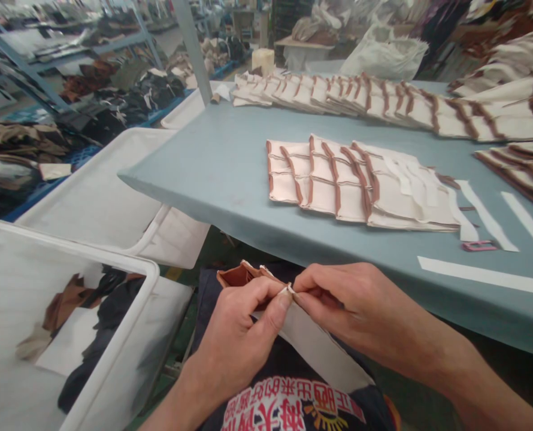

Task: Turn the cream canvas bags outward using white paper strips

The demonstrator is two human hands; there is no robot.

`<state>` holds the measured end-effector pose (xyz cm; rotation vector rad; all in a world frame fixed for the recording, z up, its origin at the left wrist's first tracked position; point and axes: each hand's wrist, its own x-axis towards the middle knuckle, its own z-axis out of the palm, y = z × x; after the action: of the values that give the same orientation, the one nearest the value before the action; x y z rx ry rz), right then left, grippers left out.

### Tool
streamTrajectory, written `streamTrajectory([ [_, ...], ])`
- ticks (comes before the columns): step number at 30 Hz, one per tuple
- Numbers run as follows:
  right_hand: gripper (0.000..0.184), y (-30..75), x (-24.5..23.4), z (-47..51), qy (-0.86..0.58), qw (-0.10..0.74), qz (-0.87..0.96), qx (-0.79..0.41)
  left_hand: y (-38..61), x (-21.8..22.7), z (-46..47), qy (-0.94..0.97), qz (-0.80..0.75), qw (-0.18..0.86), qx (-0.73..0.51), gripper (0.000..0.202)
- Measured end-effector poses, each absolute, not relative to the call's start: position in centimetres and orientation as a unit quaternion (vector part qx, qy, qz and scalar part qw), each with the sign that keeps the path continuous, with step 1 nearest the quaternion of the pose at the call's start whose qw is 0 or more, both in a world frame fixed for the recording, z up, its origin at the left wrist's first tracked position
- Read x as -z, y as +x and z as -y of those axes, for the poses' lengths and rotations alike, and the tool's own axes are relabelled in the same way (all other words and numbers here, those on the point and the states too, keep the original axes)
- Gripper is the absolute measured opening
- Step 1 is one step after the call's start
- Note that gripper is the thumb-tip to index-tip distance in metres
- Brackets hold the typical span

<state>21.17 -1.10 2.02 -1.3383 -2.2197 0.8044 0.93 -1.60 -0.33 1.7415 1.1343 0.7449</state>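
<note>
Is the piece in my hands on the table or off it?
Off: your left hand and right hand pinch the brown-and-cream piece over printed dark cloth, in front of the table.

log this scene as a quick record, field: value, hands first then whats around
left hand: pinching the edge of a cream-and-brown piece
right hand: pinching the same edge, close beside the left fingertips
beneath: dark cloth with red lettering
table: blue-green top
on table: overlapping brown-edged cream panels, longer row behind, loose white strips, small pink object, type unclear
nearest bin: white, holding brown and dark material
</note>
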Motion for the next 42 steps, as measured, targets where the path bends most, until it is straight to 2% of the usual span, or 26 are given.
streamTrajectory([
  [4,0.019,20.9,-1.9,1.0,-0.496,0.215,0.779,-0.316,1.1,0.4,1.7,0.712,-0.462,0.438,-0.296,0.029],
  [9,0.020,20.7,-1.4,0.5,-0.511,0.221,0.681,-0.476,1.3,0.6,1.4,0.672,-0.480,0.471,-0.310,0.024],
  [12,0.018,20.6,-1.0,0.4,-0.511,0.216,0.653,-0.516,1.1,0.8,1.2,0.661,-0.469,0.500,-0.303,0.027],
  [18,0.015,20.2,0.0,1.0,-0.509,0.199,0.672,-0.500,0.6,1.2,1.1,0.640,-0.474,0.557,-0.238,0.034],
  [23,0.016,19.8,0.3,1.4,-0.518,0.213,0.668,-0.490,0.4,1.5,1.1,0.620,-0.456,0.586,-0.254,0.035],
  [31,0.011,19.3,0.7,1.7,-0.522,0.238,0.613,-0.543,0.4,1.9,0.9,0.603,-0.455,0.600,-0.262,0.029],
  [36,0.010,18.9,1.2,1.9,-0.512,0.260,0.569,-0.589,0.4,2.0,0.9,0.583,-0.466,0.612,-0.261,0.031],
  [42,0.016,18.9,1.8,2.6,-0.549,0.292,0.606,-0.497,0.1,2.3,1.0,0.595,-0.470,0.579,-0.302,0.032],
])
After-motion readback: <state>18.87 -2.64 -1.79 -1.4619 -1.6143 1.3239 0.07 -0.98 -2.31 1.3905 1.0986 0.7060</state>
